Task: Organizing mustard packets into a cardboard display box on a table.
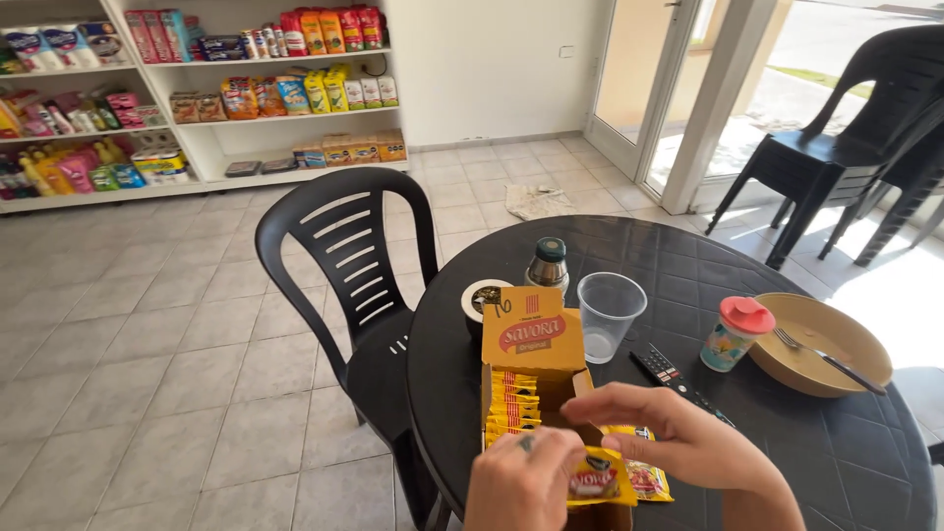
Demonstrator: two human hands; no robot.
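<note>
Left hand [521, 482]: at the near edge of the bench [846, 462], fingers curled closed over a yellow sachet [598, 479], pinching its left end.
Right hand [669, 433]: just right of the left hand, fingers [615, 401] bent and partly closed, tips touching the top of the same sachet; the hand lies over the open mouth of the carton.
Yellow sachet: flat, with a red and dark label, held between both hands just above the near edge of the bench.
Second sachet [644, 477]: yellow, lying under the right hand, touching the held one.
Carton [531, 379]: yellow cardboard box, lid flap standing open, rows of yellow sachets on edge inside; near the left edge of the bench.
Clear plastic cup [610, 315]: upright, just right of the carton lid.
Remote control [669, 379]: dark, between cup and right hand.
Small bottle with red cap [736, 334]: upright, touching the tan bowl [811, 324].
Fork [826, 359]: resting in the bowl.
Metal flask [548, 264]: upright, behind the carton.
Black chair [354, 285]: at the left edge of the bench.
</note>
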